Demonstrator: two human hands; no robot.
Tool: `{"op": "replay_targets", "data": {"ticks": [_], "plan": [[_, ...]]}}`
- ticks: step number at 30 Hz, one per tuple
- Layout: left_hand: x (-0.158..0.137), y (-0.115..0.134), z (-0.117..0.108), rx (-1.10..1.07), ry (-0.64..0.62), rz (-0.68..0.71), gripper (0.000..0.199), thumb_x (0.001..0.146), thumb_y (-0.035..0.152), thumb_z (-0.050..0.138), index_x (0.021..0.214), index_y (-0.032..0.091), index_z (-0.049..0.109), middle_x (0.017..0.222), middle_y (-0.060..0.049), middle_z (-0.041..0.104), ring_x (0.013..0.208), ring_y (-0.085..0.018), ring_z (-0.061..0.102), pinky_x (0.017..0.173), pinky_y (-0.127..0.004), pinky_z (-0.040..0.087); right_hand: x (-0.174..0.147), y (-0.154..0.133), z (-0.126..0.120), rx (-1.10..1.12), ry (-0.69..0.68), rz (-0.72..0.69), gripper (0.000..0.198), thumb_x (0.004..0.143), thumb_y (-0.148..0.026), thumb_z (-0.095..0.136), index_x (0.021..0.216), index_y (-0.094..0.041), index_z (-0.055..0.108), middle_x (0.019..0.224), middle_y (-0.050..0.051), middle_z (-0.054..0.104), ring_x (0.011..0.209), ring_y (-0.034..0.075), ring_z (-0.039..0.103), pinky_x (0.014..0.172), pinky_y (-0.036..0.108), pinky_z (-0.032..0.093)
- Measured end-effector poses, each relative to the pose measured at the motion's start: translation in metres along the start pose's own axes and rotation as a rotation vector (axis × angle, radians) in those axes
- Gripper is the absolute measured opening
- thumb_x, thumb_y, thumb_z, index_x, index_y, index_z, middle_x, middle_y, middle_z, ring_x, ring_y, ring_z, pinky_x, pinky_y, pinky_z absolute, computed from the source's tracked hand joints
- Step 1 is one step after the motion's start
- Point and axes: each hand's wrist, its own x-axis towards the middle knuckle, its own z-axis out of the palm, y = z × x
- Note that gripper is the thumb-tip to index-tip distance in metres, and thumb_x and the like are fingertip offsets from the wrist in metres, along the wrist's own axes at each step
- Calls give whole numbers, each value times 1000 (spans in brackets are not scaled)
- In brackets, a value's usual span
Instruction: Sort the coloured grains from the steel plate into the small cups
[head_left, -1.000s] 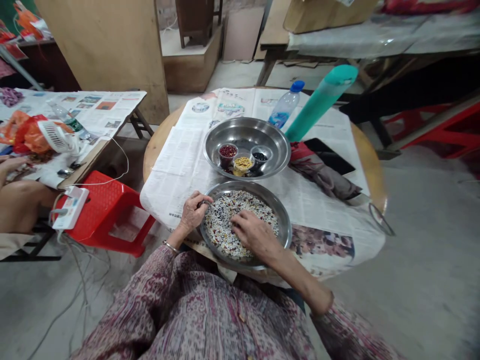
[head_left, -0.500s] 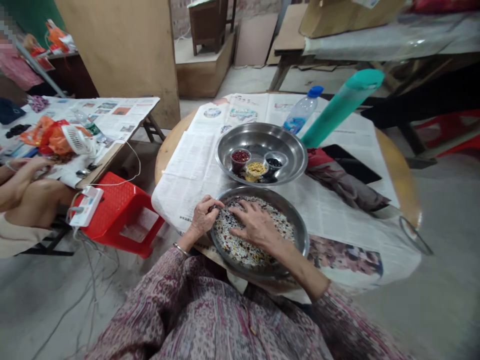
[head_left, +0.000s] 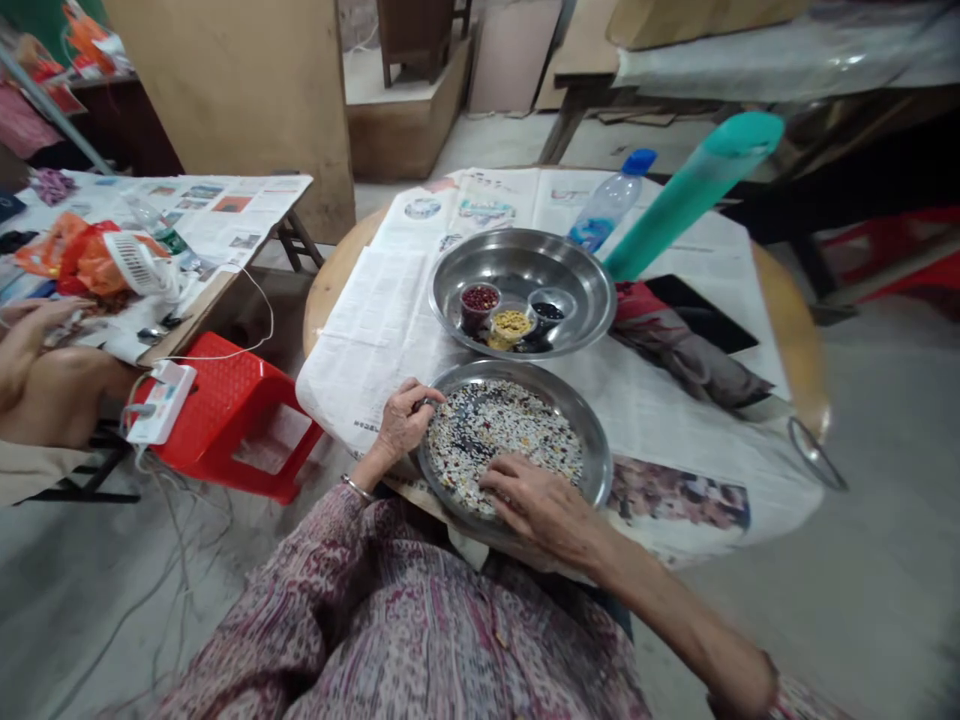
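Observation:
A shallow steel basin (head_left: pixel 598 440) holds white grains (head_left: pixel 517 425) mixed with dark, red and yellow beans. My left hand (head_left: pixel 405 418) is closed at its left rim, thumb and fingers bent over the edge. Between those fingertips is something dark that I cannot make out. Low in the same basin, my right hand (head_left: pixel 529 500) rests with bent fingers touching the grains. Just behind stands a deeper steel basin (head_left: pixel 592 290) with three clear cups: red beans (head_left: pixel 480 298), yellow beans (head_left: pixel 513 325) and black beans (head_left: pixel 547 311).
Newspaper (head_left: pixel 367 320) covers the round table. A plastic bottle (head_left: pixel 611 205), a teal tube (head_left: pixel 697 195) and a folded umbrella (head_left: pixel 675 355) lie or stand behind and right. At left are a red stool (head_left: pixel 225 400) with a power strip (head_left: pixel 161 402) and another person's hand (head_left: pixel 45 315).
My right hand has moved from the middle of the grains toward the near right side, its fingers drawn closer together. A dark patch shows among the grains. My left hand stays at the rim.

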Motion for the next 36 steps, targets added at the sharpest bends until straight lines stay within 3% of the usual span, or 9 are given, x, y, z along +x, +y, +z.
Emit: {"op": "replay_targets", "data": {"ticks": [5, 8, 12, 14, 17, 21, 25, 30, 36], "plan": [[2, -1, 0, -15, 3, 18, 28, 79, 2, 53, 86, 17, 75, 78, 0, 55, 71, -13, 52, 68, -24, 41, -6, 8, 1, -127, -20, 96, 22, 93, -12, 50, 95, -22, 69, 99, 7, 67, 98, 22, 62, 78, 32, 53], [2, -1, 0, -7, 7, 15, 28, 79, 2, 53, 86, 17, 75, 77, 0, 54, 70, -12, 51, 67, -24, 42, 8, 26, -3, -210, 129, 235, 26, 95, -14, 47, 103, -22, 70, 107, 10, 67, 106, 24, 60, 86, 35, 52], [2, -1, -1, 5, 1, 12, 28, 80, 2, 53, 86, 17, 74, 78, 0, 54, 71, -13, 52, 68, -24, 42, 32, 37, -10, -246, 289, 386, 39, 92, -36, 60, 128, -19, 64, 128, 16, 60, 116, 33, 54, 93, 45, 50], [2, 0, -1, 3, -1, 20, 28, 80, 1, 53, 87, 17, 74, 79, -1, 56, 73, -13, 53, 69, -24, 42, 43, 36, -10, -199, 267, 365, 44, 88, -38, 65, 128, -19, 64, 127, 17, 60, 115, 33, 54, 94, 46, 49], [2, 1, -1, 10, -2, 20, 29, 79, 0, 52, 87, 17, 74, 78, 0, 55, 73, -13, 53, 69, -24, 42, 54, 32, -4, -46, 158, 259, 22, 88, -18, 59, 107, -20, 70, 107, 10, 65, 101, 24, 59, 90, 36, 48], [3, 2, -1, 9, -3, 3, 30, 77, -1, 52, 87, 17, 75, 77, 0, 54, 73, -13, 52, 69, -23, 41, 45, 22, 3, 91, 48, 211, 21, 82, -5, 52, 85, -19, 67, 86, 4, 63, 81, 17, 58, 79, 30, 45], [3, 3, -1, 6, -9, 3, 30, 78, 0, 52, 87, 16, 75, 78, 0, 55, 73, -13, 52, 69, -24, 41, 21, 2, 7, 152, -9, 93, 21, 86, -6, 52, 91, -19, 67, 93, 4, 64, 86, 16, 60, 79, 28, 45], [3, 4, -1, 10, -6, 6, 28, 80, 2, 52, 86, 17, 75, 78, -1, 55, 73, -14, 52, 69, -25, 41, 14, -5, 7, -50, -55, 18, 24, 89, -6, 52, 97, -21, 69, 103, 7, 67, 99, 21, 58, 77, 30, 48], [2, 2, 0, -13, 0, 13, 29, 78, 1, 52, 87, 17, 75, 77, 0, 54, 70, -13, 51, 68, -24, 41, 23, 30, -11, -285, 282, 283, 24, 92, -18, 54, 109, -20, 71, 121, 14, 65, 112, 29, 54, 89, 41, 51]]}}
